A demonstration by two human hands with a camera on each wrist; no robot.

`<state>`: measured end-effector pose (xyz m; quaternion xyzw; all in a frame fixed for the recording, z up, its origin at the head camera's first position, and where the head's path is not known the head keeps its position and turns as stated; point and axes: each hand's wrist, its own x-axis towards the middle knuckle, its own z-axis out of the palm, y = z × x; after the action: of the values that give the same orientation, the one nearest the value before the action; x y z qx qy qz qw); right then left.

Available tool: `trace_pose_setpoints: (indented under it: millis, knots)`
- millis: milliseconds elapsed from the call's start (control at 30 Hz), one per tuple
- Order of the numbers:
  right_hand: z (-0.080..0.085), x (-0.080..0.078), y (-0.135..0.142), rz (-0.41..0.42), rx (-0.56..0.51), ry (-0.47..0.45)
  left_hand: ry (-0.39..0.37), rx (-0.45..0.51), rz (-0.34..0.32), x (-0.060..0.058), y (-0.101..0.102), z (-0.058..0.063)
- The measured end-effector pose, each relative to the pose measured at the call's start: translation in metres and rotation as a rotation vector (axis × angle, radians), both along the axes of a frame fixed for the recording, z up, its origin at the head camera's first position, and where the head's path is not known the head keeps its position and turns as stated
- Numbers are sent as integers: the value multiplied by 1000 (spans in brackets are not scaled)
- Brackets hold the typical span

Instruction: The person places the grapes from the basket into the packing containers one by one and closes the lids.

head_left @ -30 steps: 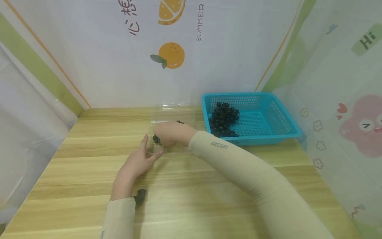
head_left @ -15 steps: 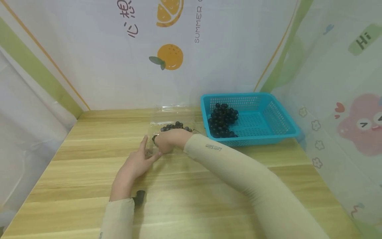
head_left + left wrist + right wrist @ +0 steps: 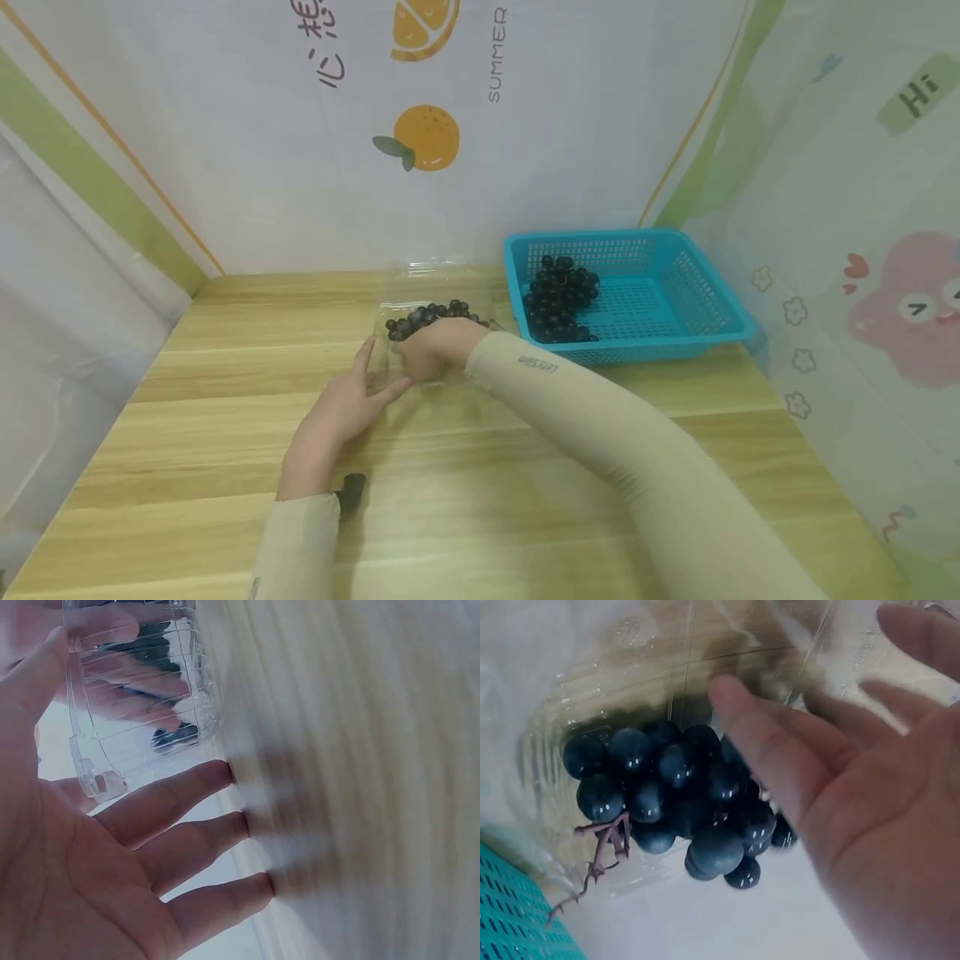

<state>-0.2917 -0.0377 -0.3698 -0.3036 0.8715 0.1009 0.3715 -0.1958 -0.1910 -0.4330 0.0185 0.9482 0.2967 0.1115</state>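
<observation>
A clear plastic clamshell box [image 3: 438, 283] stands at the back middle of the table, its lid raised toward the wall. Inside lies a bunch of dark grapes [image 3: 420, 317], with a brown stem [image 3: 600, 859] sticking out toward the basket. My left hand [image 3: 348, 404] steadies the box's near left corner with thumb and index spread around it. Its other fingers [image 3: 191, 840] stretch straight down to the tabletop. My right hand [image 3: 437, 346] is in the box on the near side of the bunch, its loose fingers [image 3: 769, 746] right beside the grapes with nothing pinched between them.
A blue perforated basket [image 3: 645, 350] stands right of the box, with another bunch of dark grapes [image 3: 558, 296] at its left end. A printed curtain [image 3: 570, 125] hangs behind the table [image 3: 225, 433]. A dark wrist mount [image 3: 351, 493] protrudes beside the left wrist.
My right hand has drawn back toward the near side of the box, uncovering more of the grapes. The bunch now shows along the back and left. My left hand stays at the corner.
</observation>
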Motion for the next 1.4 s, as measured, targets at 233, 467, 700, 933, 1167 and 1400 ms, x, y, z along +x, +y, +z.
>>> trace_pose_setpoints:
  millis: [233,467,700,933,1167,1400]
  knots:
    - [11,-2,14,115,-84,-53,-10,8,5,1,-1,0]
    - [33,-10,31,122,-191,-85,-9,15,11,3,-1,0]
    - [73,-18,50,114,-189,-71,-9,12,8,2,-2,0]
    - [115,-23,80,30,-136,-17,-14,16,9,1,-1,2]
    - [144,-33,112,-3,-139,68,-17,8,8,-1,0,6]
    - [150,-47,142,-78,-72,160,-20,16,9,2,0,4]
